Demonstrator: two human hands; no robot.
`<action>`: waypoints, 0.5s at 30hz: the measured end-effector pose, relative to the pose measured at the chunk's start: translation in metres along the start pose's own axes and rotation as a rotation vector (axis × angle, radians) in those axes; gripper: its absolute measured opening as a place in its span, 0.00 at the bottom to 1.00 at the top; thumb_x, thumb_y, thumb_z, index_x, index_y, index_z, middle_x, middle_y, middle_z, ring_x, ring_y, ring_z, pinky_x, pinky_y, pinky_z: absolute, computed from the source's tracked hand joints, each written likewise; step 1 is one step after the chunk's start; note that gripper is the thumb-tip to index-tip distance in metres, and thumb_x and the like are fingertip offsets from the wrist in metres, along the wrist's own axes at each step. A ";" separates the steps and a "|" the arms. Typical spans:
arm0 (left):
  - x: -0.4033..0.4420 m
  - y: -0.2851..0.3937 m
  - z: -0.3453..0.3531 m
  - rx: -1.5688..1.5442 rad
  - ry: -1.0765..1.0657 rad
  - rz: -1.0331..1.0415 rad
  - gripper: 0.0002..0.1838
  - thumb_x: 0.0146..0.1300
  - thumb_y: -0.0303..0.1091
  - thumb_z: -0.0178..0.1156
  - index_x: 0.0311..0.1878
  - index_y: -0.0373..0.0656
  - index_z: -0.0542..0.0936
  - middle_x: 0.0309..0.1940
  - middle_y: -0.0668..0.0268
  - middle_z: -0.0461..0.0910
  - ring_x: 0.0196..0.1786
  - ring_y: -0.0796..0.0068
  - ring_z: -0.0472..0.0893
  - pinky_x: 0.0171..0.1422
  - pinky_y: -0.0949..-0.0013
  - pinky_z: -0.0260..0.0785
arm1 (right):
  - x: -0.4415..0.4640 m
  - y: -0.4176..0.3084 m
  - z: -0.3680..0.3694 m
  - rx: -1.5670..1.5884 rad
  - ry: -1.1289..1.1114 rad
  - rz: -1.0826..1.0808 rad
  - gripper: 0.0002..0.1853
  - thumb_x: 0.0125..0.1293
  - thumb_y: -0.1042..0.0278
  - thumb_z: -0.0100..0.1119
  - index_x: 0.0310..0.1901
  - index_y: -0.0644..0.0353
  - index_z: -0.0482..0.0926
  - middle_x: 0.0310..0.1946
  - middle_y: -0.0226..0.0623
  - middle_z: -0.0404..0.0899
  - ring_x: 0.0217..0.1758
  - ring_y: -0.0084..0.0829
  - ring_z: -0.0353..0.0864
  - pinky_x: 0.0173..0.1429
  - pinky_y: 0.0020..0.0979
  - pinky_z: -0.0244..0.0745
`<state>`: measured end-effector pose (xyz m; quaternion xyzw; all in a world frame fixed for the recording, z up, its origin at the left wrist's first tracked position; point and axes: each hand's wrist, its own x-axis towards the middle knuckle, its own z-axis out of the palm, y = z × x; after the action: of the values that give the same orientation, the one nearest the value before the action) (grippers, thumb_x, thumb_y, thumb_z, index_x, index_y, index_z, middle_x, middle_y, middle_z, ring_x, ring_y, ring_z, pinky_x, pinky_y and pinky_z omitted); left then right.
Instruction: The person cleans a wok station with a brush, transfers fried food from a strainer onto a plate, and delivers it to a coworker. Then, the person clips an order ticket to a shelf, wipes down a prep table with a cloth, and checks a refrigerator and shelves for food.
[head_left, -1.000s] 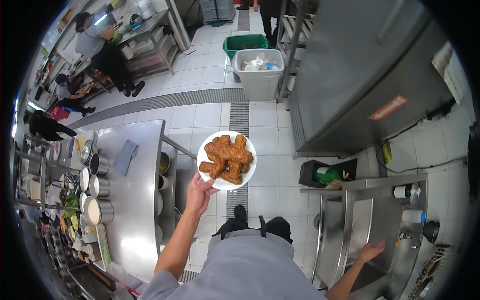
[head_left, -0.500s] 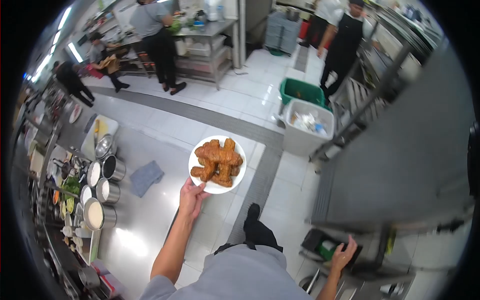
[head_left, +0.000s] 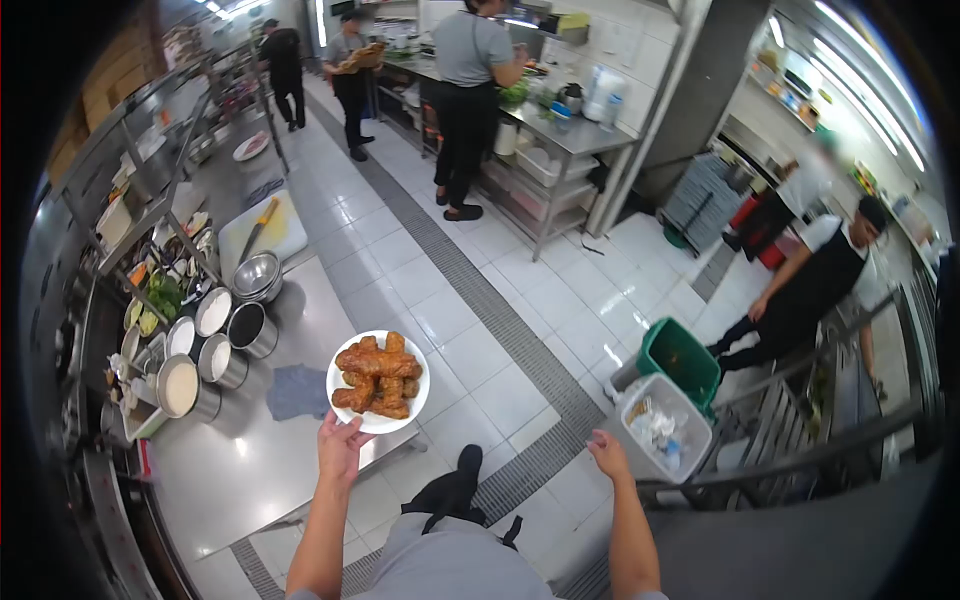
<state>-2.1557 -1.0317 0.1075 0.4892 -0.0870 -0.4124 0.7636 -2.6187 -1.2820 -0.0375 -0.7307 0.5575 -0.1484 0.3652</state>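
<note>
My left hand point(head_left: 340, 448) grips the near rim of a white plate point(head_left: 352, 422), thumb on top and fingers underneath. Stacked on the plate are several browned, fried pieces of food point(head_left: 380, 372), which look like fried chicken. The plate is held up near the edge of the steel counter point(head_left: 240, 460), beside a folded blue-grey cloth point(head_left: 296, 394). Out to the right, my right hand point(head_left: 608, 455) is in the air, loosely curled with fingers apart and holding nothing; it appears near the grey bin.
Metal pots point(head_left: 180, 388), a steel bowl point(head_left: 257, 274) and a knife point(head_left: 258, 228) on a cutting board point(head_left: 290, 235) line the counter. A grey bin point(head_left: 690, 455) and green bin point(head_left: 655, 350) stand right. Several people work around; one in a black apron point(head_left: 820, 275) is near the bins.
My view has turned and moved forward along the counter. The plate stays in my left hand, now closer to the cloth. My right hand has come forward from beside the steel equipment.
</note>
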 end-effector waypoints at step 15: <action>0.168 0.011 0.088 -0.135 0.168 0.131 0.25 0.62 0.19 0.51 0.63 0.37 0.62 0.51 0.56 0.77 0.49 0.65 0.81 0.53 0.60 0.76 | -0.017 0.203 0.007 -0.331 -0.324 0.382 0.10 0.55 0.59 0.56 0.30 0.57 0.80 0.25 0.38 0.79 0.27 0.40 0.78 0.30 0.44 0.71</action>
<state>-2.0891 -1.2090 0.1153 0.4628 -0.0268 -0.3240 0.8247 -2.7638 -1.2863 -0.1808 -0.6765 0.6359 0.1342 0.3465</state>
